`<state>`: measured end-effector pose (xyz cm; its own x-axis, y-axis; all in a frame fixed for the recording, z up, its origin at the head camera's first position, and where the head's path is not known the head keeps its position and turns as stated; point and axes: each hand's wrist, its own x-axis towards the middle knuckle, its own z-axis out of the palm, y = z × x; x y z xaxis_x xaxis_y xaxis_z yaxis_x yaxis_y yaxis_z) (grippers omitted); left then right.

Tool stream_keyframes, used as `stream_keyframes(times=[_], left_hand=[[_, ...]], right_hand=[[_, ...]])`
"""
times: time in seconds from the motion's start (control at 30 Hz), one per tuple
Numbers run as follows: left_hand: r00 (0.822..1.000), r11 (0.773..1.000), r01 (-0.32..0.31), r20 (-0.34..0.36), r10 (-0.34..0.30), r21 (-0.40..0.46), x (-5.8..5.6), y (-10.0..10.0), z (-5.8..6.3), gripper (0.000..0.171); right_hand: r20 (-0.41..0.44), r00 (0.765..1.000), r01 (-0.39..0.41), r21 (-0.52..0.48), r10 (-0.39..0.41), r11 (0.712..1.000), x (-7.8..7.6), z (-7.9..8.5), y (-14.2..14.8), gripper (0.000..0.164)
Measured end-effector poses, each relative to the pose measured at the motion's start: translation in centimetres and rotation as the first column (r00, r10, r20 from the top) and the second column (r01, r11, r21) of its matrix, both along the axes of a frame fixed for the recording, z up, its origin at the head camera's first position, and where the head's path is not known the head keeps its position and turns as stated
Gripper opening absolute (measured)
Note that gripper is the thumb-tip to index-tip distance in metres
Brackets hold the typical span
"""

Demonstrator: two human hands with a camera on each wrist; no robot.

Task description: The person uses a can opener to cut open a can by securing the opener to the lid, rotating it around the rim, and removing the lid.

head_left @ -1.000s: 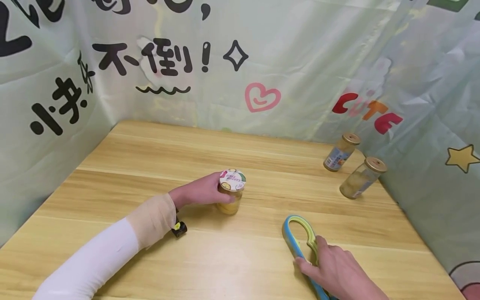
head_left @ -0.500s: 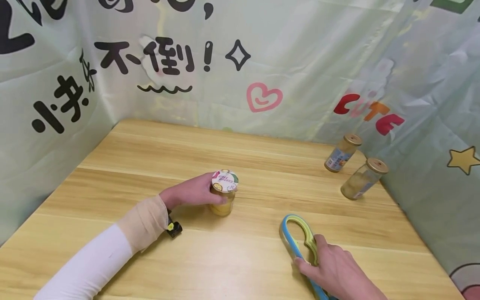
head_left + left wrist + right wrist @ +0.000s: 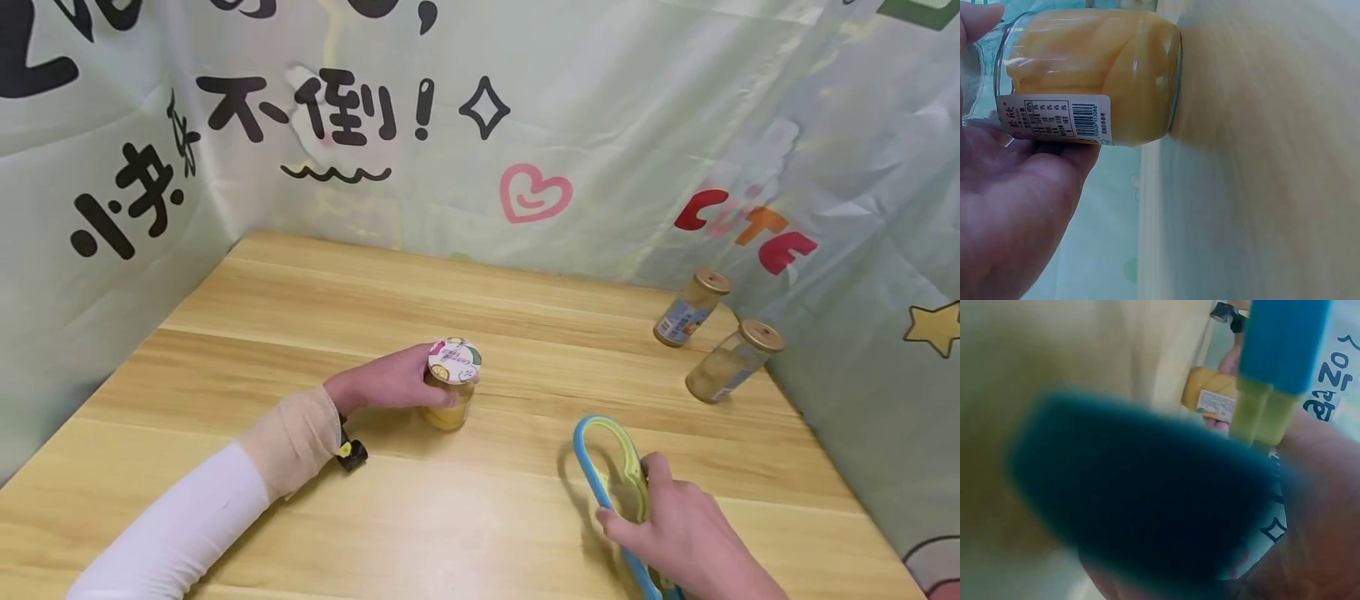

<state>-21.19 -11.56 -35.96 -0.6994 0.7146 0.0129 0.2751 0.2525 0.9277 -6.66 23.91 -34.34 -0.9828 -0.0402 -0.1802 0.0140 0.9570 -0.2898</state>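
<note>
Wood-grain worktop (image 3: 315,292), soft glare (image 3: 446,542). Creased pale-green cloth walls (image 3: 615,100): black lettering (image 3: 348,108), pink heart (image 3: 529,203), yellow star (image 3: 937,327).

White-sleeved left arm (image 3: 180,533), a beige fabric cuff (image 3: 295,443) at its end, stretches from near left toward mid-scene; bare left hand (image 3: 397,381) curled in a grip, left thumb (image 3: 441,397) on the near side; bare right hand (image 3: 686,521) at near right, back upward, also gripping; right thumb (image 3: 621,528) to the left.

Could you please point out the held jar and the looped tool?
Held jar (image 3: 1091,75): left wrist view, on its glass side.
Looped tool (image 3: 592,476): head view, on its blue outer edge.
</note>
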Motion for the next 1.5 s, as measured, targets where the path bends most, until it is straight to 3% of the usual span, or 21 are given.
stream_keyframes(times=[0.2, 0.47, 0.83, 1.5], left_hand=[[1.0, 1.0, -0.003, -0.004, 0.003, -0.008, -0.1, 0.0, -0.1, 0.049], [1.0, 1.0, 0.01, -0.001, -0.01, -0.002, -0.1, 0.0, -0.3, 0.047], [1.0, 1.0, 0.023, -0.021, -0.022, 0.012, -0.2, -0.2, -0.3, 0.05], [0.999, 1.0, 0.025, -0.022, -0.025, 0.006, -0.1, -0.2, -0.4, 0.046]], right_hand=[[-0.033, 0.999, -0.012, -0.027, 0.011, 1.0, -0.6, 0.5, -0.2, 0.072], [-0.112, 0.993, -0.035, -0.059, 0.028, 0.998, -1.5, 0.5, -0.8, 0.078], [-0.282, 0.955, -0.121, -0.093, 0.09, 0.988, -2.7, 1.1, -1.5, 0.073], [-0.378, 0.913, -0.199, -0.081, 0.155, 0.977, -5.0, 3.0, -3.4, 0.07]])
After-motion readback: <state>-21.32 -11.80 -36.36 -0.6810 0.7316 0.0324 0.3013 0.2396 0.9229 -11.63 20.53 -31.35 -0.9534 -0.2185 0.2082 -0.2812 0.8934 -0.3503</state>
